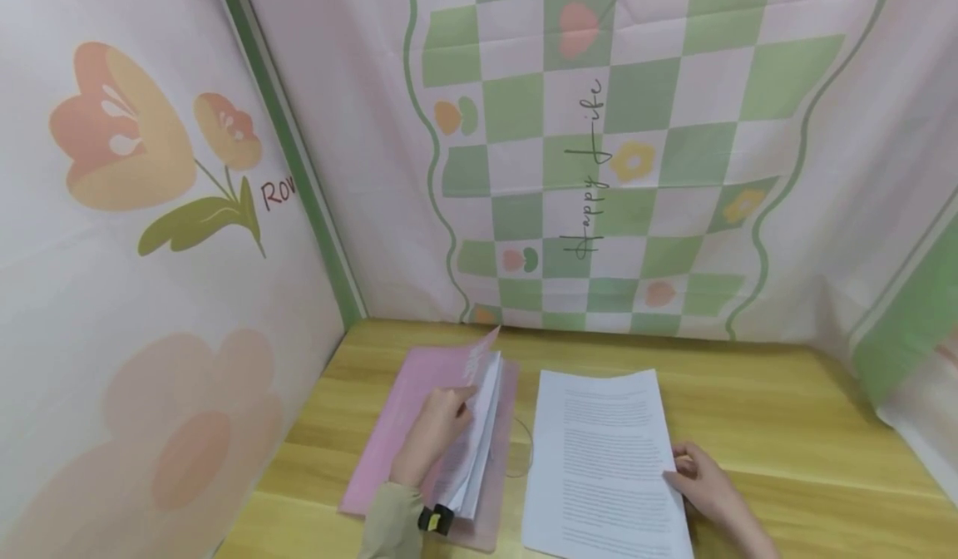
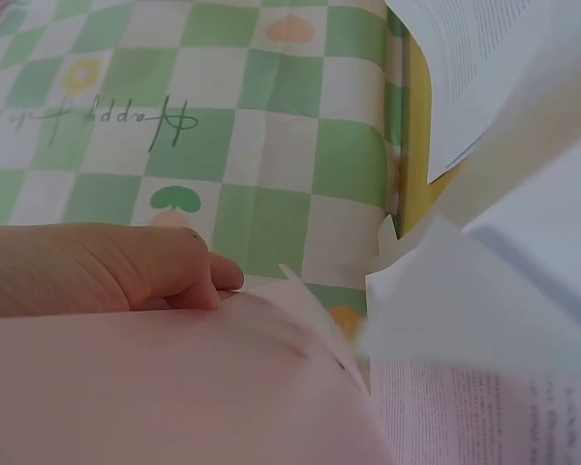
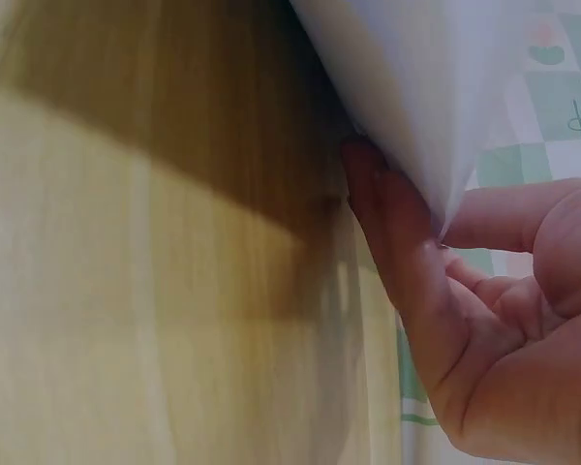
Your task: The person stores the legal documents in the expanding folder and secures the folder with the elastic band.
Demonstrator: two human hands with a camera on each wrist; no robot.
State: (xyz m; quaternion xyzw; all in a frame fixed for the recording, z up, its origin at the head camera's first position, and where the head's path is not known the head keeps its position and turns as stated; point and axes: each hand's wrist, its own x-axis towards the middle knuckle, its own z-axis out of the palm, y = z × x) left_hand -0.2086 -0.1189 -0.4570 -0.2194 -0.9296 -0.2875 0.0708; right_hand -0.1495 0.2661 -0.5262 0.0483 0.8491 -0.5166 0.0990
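A pink folder (image 1: 397,409) lies on the left of the table, its cover partly raised over white sheets of paper (image 1: 488,426). My left hand (image 1: 434,430) is on this cover. In the left wrist view the fingers of the left hand (image 2: 126,266) hold the edge of the pink cover (image 2: 174,387), with loose sheets (image 2: 465,300) to the right. Right of the folder is printed paper (image 1: 606,467). My right hand (image 1: 707,484) pinches its right edge, and in the right wrist view the paper (image 3: 397,87) runs between thumb and fingers, lifted off the table.
A thin loop of cord (image 1: 530,451) shows between folder and paper. The wooden table (image 1: 778,409) ends at a green-and-white checked cloth (image 1: 584,210) behind and a flowered cloth (image 1: 150,293) on the left. A dark band (image 1: 437,519) sits at the left wrist.
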